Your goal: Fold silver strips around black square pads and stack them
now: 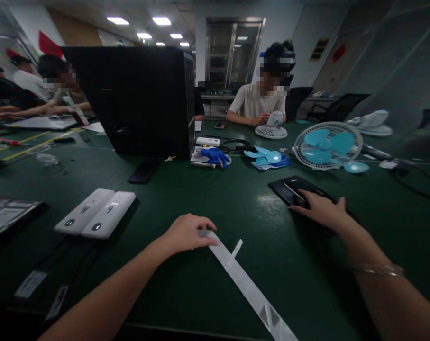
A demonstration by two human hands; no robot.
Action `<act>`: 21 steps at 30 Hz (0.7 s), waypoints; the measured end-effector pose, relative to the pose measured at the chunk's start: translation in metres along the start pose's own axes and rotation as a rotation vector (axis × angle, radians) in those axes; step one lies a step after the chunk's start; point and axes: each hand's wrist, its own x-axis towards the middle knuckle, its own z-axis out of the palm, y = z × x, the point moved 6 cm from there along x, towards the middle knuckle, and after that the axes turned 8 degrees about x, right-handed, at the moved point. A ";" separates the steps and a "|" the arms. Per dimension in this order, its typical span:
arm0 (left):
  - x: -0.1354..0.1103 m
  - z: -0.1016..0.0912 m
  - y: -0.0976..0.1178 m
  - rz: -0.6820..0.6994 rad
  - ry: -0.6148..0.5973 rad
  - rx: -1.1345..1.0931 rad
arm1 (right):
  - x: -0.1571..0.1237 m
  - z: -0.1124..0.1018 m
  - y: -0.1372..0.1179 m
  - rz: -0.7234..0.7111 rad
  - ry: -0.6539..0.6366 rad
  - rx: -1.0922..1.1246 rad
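My left hand (190, 233) is at the middle front of the table. Its thumb and fingers are closed around the far end of a long white strip with fine lengthwise lines (252, 286). The strip slants toward the lower right and out of view, with a short white tab (237, 248) sticking out sideways. To the right, my right hand (321, 208) lies with fingers apart on a flat black rectangular object (286, 187). That object has a glossy top, and my hand and forearm cover its near part.
Two white power banks (110, 215) lie at left, near a dark phone (143, 170). A large black box (136, 104) stands behind. Blue-and-white gloves (215, 156), blue fan blades (264, 155) and a fan (324, 144) are along the back. Across the table sits a person (253, 102) handling fan parts.
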 end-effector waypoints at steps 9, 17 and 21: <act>-0.005 0.002 0.017 0.227 0.065 0.060 | -0.076 0.015 -0.155 -0.725 -0.188 0.172; -0.006 -0.009 0.019 0.180 0.233 0.106 | -0.107 0.011 -0.187 -0.910 -0.307 0.439; -0.002 -0.010 0.006 0.034 0.250 -0.037 | -0.095 -0.009 -0.167 -0.726 -0.335 0.687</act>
